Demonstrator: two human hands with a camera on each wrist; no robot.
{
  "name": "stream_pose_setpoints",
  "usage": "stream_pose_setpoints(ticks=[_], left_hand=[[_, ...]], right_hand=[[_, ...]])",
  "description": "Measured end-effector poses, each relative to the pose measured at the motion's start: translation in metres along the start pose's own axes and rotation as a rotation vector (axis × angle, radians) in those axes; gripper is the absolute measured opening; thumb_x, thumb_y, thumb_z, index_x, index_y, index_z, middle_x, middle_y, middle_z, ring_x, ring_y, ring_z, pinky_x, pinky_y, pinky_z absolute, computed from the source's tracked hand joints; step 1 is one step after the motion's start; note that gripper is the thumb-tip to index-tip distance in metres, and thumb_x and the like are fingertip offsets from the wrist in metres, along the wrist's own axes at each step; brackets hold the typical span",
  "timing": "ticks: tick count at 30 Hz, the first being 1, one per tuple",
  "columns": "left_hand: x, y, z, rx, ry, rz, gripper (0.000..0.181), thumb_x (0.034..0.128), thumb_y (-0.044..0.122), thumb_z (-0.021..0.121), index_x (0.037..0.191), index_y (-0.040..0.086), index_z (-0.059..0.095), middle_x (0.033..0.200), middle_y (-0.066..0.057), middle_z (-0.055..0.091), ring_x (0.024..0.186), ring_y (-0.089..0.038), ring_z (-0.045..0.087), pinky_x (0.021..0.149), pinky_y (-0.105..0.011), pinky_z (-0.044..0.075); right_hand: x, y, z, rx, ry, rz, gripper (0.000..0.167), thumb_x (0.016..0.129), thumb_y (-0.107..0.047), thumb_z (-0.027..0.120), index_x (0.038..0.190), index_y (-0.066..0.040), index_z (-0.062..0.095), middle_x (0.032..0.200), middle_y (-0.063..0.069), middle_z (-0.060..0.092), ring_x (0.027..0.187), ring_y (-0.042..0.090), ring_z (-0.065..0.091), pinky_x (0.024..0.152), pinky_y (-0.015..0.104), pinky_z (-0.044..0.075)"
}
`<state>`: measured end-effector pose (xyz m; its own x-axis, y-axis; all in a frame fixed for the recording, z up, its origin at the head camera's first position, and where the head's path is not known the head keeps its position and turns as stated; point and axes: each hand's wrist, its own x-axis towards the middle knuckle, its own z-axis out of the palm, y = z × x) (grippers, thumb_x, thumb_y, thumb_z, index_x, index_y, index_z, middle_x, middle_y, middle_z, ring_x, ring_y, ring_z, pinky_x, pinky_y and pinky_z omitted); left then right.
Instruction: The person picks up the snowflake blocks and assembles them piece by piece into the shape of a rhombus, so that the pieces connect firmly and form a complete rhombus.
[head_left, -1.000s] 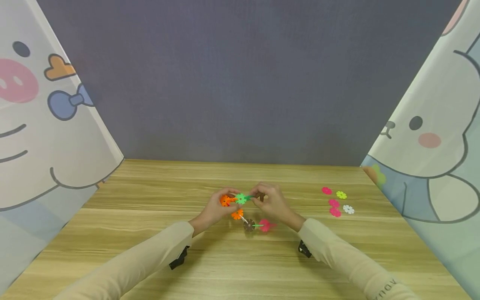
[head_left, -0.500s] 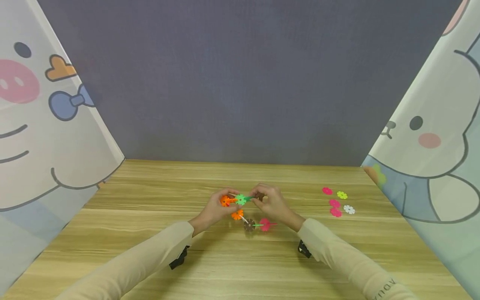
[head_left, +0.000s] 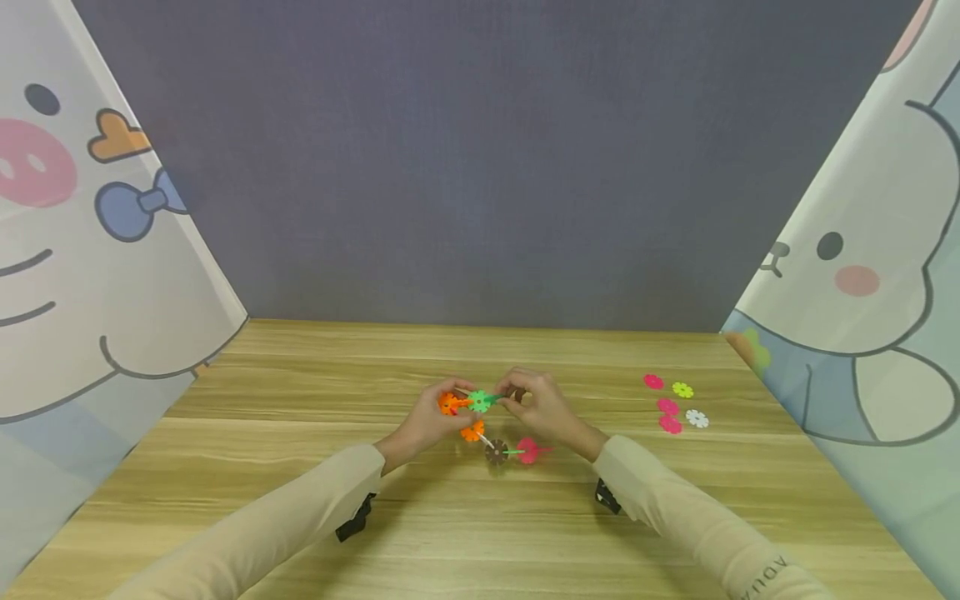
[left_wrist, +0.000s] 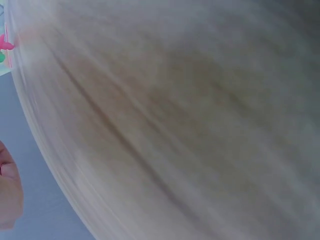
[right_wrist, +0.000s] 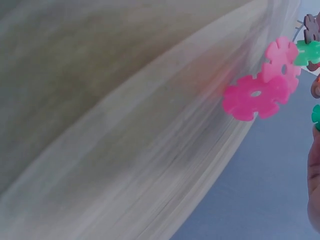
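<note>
A chain of slotted plastic snowflake discs is held in both hands above the wooden table. My left hand (head_left: 429,419) grips an orange disc (head_left: 447,404), its thumb and fingers either side of a light green disc (head_left: 479,402). My right hand (head_left: 546,406) pinches a dark green disc (head_left: 492,399) against the light green one. A brown disc (head_left: 519,394) shows by the right fingers. Lower in the chain come another orange disc (head_left: 472,431), a white one, a brown disc (head_left: 497,452), a green one and pink discs (right_wrist: 256,97). Fingers partly hide the joints.
Loose discs lie on the table (head_left: 300,392) at the right: several pink ones (head_left: 670,424), a yellow one (head_left: 682,389) and a white one (head_left: 697,418). A dark panel (head_left: 480,167) closes the back, with cartoon-printed sheets at both sides. Sleeve cloth fills most of each wrist view.
The light green and dark green discs have shifted slightly left and down with the right fingertips. Both hands keep hold in nearly the same place; the loose discs have not moved.
</note>
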<state>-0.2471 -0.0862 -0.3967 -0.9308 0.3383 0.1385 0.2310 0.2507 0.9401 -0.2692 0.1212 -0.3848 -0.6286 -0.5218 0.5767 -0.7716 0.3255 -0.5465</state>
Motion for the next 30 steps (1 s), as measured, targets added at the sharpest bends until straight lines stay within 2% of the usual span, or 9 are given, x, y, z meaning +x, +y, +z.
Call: stream_pose_setpoints(ticks=[7, 14, 21, 26, 30], left_hand=[[-0.001, -0.001, 0.0, 0.019, 0.02, 0.001, 0.038, 0.0796, 0.013, 0.07, 0.116, 0.01, 0.057, 0.111, -0.013, 0.055, 0.083, -0.013, 0.053, 0.064, -0.023, 0.05], [-0.003, 0.002, -0.001, 0.03, 0.037, -0.012, 0.041, 0.0793, 0.014, 0.071, 0.117, 0.01, 0.057, 0.111, -0.014, 0.054, 0.086, -0.015, 0.055, 0.067, -0.023, 0.05], [-0.003, -0.002, -0.002, 0.027, 0.039, -0.002, 0.039, 0.0789, 0.015, 0.071, 0.116, 0.01, 0.057, 0.109, -0.013, 0.055, 0.081, -0.013, 0.055, 0.065, -0.022, 0.05], [-0.003, -0.004, -0.002, 0.029, 0.045, 0.014, 0.039, 0.0789, 0.015, 0.071, 0.115, 0.01, 0.058, 0.107, -0.012, 0.055, 0.084, -0.014, 0.054, 0.068, -0.023, 0.049], [-0.002, -0.004, -0.002, 0.025, 0.04, 0.008, 0.04, 0.0792, 0.015, 0.071, 0.116, 0.01, 0.057, 0.109, -0.013, 0.054, 0.088, -0.015, 0.055, 0.07, -0.023, 0.05]], right_hand=[[0.0, 0.002, -0.005, -0.026, -0.039, -0.001, 0.016, 0.075, 0.006, 0.069, 0.088, -0.003, 0.064, 0.083, 0.006, 0.066, 0.074, 0.016, 0.062, 0.057, 0.021, 0.05], [-0.008, 0.006, -0.025, -0.074, -0.094, 0.103, 0.021, 0.077, 0.002, 0.069, 0.097, -0.002, 0.062, 0.089, 0.011, 0.063, 0.081, 0.019, 0.06, 0.059, 0.025, 0.049], [-0.027, 0.021, -0.051, -0.079, -0.098, 0.126, 0.022, 0.077, 0.007, 0.066, 0.097, -0.002, 0.061, 0.09, 0.018, 0.061, 0.081, 0.024, 0.058, 0.057, 0.026, 0.045], [-0.045, 0.035, -0.069, -0.087, -0.064, 0.136, 0.023, 0.076, 0.01, 0.064, 0.096, -0.001, 0.061, 0.089, 0.018, 0.06, 0.08, 0.024, 0.057, 0.055, 0.025, 0.043], [-0.058, 0.043, -0.085, -0.091, -0.075, 0.184, 0.021, 0.076, 0.009, 0.064, 0.096, 0.003, 0.059, 0.09, 0.02, 0.059, 0.081, 0.03, 0.057, 0.054, 0.024, 0.042]])
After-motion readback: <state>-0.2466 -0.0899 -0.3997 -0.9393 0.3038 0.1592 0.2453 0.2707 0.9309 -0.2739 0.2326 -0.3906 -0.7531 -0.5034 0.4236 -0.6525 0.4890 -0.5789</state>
